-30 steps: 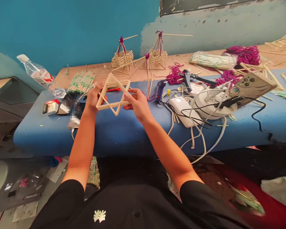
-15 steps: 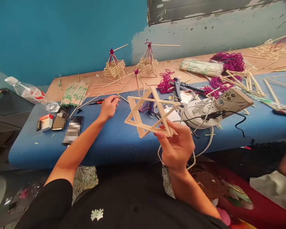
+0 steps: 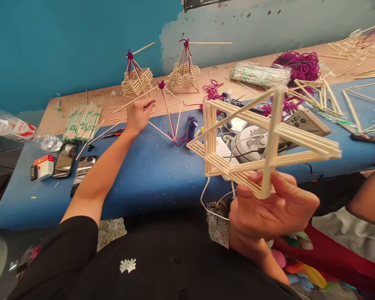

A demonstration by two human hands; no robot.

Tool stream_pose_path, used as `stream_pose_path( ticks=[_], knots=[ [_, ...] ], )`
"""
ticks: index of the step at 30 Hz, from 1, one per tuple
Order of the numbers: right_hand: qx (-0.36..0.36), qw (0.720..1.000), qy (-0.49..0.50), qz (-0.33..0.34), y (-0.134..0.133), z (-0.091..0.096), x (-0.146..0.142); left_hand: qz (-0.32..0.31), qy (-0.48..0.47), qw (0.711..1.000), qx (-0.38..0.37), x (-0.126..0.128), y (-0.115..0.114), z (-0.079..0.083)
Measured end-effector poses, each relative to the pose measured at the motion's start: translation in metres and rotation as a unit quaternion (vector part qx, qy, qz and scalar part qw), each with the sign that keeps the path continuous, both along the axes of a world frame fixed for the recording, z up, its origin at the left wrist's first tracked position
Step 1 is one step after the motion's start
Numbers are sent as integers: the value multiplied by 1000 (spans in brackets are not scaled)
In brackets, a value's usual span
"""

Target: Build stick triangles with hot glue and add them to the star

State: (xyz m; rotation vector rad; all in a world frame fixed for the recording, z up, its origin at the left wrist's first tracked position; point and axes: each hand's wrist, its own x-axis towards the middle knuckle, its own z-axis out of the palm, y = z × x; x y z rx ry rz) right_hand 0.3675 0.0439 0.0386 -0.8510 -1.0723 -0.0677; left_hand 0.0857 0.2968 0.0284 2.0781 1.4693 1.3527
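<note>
Blue table [image 3: 150,187], stick frame [image 3: 272,143] nearer, left grip [image 3: 138,116] now on tripod [image 3: 161,85]

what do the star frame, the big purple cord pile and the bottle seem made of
Star frame: probably bare wood or bamboo; pale, matte sticks. Purple cord pile: perhaps yarn; dull, limp loops. Bottle: likely plastic; clear, glossy, see-through.

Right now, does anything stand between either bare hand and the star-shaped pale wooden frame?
The right hand grips the frame at its lower corner, with nothing visible between. In the image, a purple-knotted wooden pyramid stands between the left hand and frame.
</note>
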Motion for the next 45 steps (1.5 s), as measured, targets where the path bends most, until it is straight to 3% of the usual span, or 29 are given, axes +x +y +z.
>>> stream_pose_path(
  ticks=[6, 9, 11, 13, 16, 21, 24, 27, 33, 39, 45],
  knots=[
    [-12, 998, 59, 33, 1, 9, -10, -10, -28, 998, 62, -30, -35, 16],
    [-72, 986, 101, 109, -3, 10, -11, -13, -42, 998, 41, -40, -66, 15],
    [-139, 960, 150, 189, -5, 10, -10, -10, -63, 998, 17, -42, -88, 9],
    [-222, 908, 205, 290, -7, 8, -7, -3, -85, 996, -2, -42, -109, 1],
    [-333, 805, 267, 412, -8, 3, -5, 0, -114, 993, -23, -38, -132, -9],
    [-466, 661, 347, 474, -13, -7, -13, -12, -166, 985, -45, -35, -149, -13],
    [-490, 617, 374, 490, -17, -12, -21, -24, -167, 985, -32, -37, -154, -8],
    [-491, 612, 379, 490, -19, -14, -24, -43, -131, 991, 0, -40, -159, -3],
    [-487, 669, 349, 440, -22, -25, -23, -51, -116, 991, 28, -42, -164, -6],
    [-484, 698, 329, 412, -28, -35, -24, -37, -110, 993, 25, -47, -163, -16],
    [-470, 723, 298, 408, -26, -33, -22, -59, -101, 993, 33, -49, -163, -14]
  ],
)
